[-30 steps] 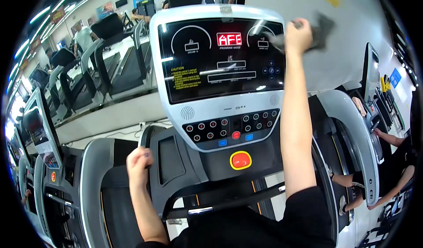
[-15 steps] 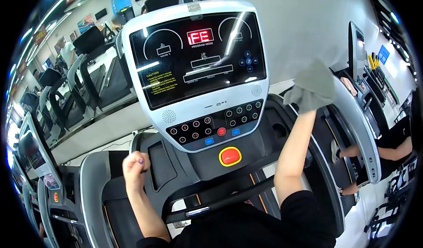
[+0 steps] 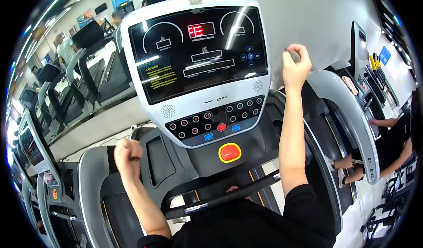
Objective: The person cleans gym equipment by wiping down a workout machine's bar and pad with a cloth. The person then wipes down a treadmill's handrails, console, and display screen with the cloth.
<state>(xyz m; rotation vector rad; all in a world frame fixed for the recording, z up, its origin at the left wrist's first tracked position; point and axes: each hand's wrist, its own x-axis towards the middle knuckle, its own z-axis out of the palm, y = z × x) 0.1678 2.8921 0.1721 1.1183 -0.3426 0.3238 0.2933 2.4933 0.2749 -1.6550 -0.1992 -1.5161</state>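
In front of me stands a treadmill console (image 3: 198, 89) with a black screen, red lit characters and a row of round buttons. My right hand (image 3: 296, 74) is raised to the right of the console, apart from it, its fingers curled closed. Between them shows a small patch of the grey cloth (image 3: 294, 56); the rest of the cloth is hidden. My left hand (image 3: 128, 157) is held as a fist left of the console, over the left side of the treadmill. Whatever it may hold is hidden.
A red stop button (image 3: 230, 152) with a yellow rim sits below the console. The black handlebar (image 3: 233, 195) crosses near my body. Other treadmills stand on both sides. A person in dark clothes (image 3: 390, 144) is at the right, beside a grey treadmill rail (image 3: 352, 111).
The cloth hung spread over my right hand; now it is mostly out of sight and my curled fingers show. That hand has moved slightly left and up. My left fist has shifted a little left.
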